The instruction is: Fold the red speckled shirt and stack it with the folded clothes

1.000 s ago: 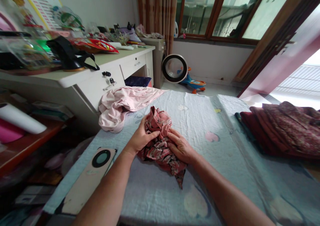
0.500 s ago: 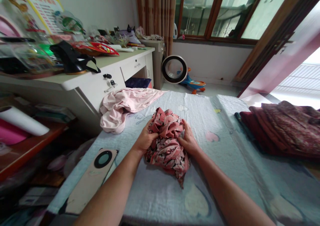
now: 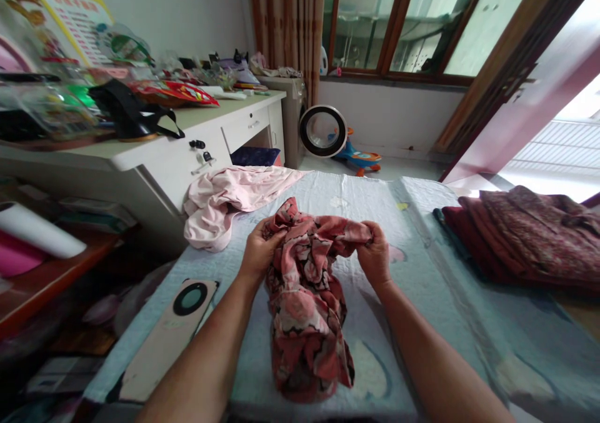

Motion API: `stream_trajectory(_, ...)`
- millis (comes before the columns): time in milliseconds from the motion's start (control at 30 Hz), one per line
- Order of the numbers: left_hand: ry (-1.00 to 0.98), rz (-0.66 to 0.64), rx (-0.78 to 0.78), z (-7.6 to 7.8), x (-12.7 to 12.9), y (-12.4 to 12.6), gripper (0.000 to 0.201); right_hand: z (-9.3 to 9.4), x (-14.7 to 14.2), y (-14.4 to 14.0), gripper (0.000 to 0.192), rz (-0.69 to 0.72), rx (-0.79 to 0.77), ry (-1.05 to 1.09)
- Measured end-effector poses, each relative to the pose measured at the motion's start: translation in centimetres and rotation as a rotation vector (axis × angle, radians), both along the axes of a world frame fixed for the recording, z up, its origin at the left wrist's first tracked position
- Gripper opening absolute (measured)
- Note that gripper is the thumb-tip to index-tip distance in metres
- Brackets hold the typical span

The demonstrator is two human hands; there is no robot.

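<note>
Now left hand (image 3: 258,252), right hand (image 3: 374,253) pinch floral garment (image 3: 307,304), lifted, unbunched.

Daylight coming in from the windows (image 3: 412,29) at the back and the open door (image 3: 553,148) on the right, which is pretty blown out w/ glare, so the room's bright overall but soft, no hard shadows. Wide-angle lens bends everything near the edges, esp. the window frames. Left side clutter and bottom corners are smeary/blurred; the center's reasonably sharp.
</note>
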State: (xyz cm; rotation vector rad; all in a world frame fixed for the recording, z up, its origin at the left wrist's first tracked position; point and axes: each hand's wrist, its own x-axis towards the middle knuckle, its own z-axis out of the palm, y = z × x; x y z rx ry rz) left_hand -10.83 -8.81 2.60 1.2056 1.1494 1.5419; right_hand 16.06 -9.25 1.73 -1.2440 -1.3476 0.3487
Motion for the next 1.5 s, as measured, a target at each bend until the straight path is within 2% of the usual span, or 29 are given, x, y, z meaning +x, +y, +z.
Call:
stream_trajectory(100,0.078,0.146,0.028,0.0,-0.7,0.1,0.034,0.0,1.2,0.6,0.034,-0.12,0.001,0.057)
stream_trajectory(167,0.147,0.263,0.039,0.3,-1.1,0.0,0.029,-0.2,1.9,1.1,0.033,-0.156,-0.07,0.085)
stream_trajectory(233,0.215,0.377,0.041,0.6,-1.5,-0.2,0.023,-0.4,2.3,1.4,0.033,-0.099,-0.19,0.095)
stream_trajectory(333,0.232,0.475,0.059,0.8,-1.9,-0.2,0.021,-0.7,2.3,1.4,0.043,0.116,-0.305,0.098)
stream_trajectory(433,0.162,0.457,0.067,0.2,-2.1,0.5,0.027,-0.8,1.9,1.2,0.045,0.347,-0.291,0.103)
stream_trajectory(567,0.148,0.303,-0.068,-1.2,-2.1,1.2,0.05,-0.7,1.2,0.7,0.03,0.611,-0.289,0.157)
stream_trajectory(667,0.182,0.143,-0.132,-1.7,-1.7,1.2,0.067,-0.8,0.5,0.4,0.046,0.697,-0.302,0.14)
stream_trajectory(733,0.191,0.047,-0.123,-1.7,-1.3,1.0,0.07,-1.0,-0.1,0.4,0.052,0.658,-0.311,0.137)
stream_trajectory(800,0.186,-0.01,-0.108,-1.4,-0.9,0.8,0.068,-1.1,-0.5,0.6,0.048,0.589,-0.292,0.189)
stream_trajectory(900,0.165,0.01,-0.078,-0.8,-0.7,0.6,0.056,-1.1,-0.4,1.2,0.047,0.479,-0.213,0.28)
stream_trajectory(1033,0.107,0.121,-0.029,-0.2,-1.0,0.5,0.045,-0.4,1.1,1.9,0.051,0.243,-0.152,0.33)
stream_trajectory(1133,0.183,0.229,0.017,0.1,-1.5,0.5,0.044,0.5,2.7,2.0,0.053,0.142,-0.115,0.307)
stream_trajectory(1267,0.367,0.473,0.078,0.4,-2.7,0.6,0.037,1.8,5.0,2.0,0.055,-0.043,-0.099,0.251)
stream_trajectory(1367,0.414,0.676,0.101,0.6,-3.9,0.6,0.04,2.3,6.4,2.1,0.051,-0.219,-0.094,0.205)
stream_trajectory(1433,0.435,0.723,0.11,0.6,-4.4,0.8,0.048,2.2,7.0,2.3,0.049,-0.261,-0.123,0.2)
stream_trajectory(1500,0.541,0.711,0.095,0.3,-4.4,0.8,0.059,1.6,7.6,2.7,0.048,-0.177,-0.188,0.21)
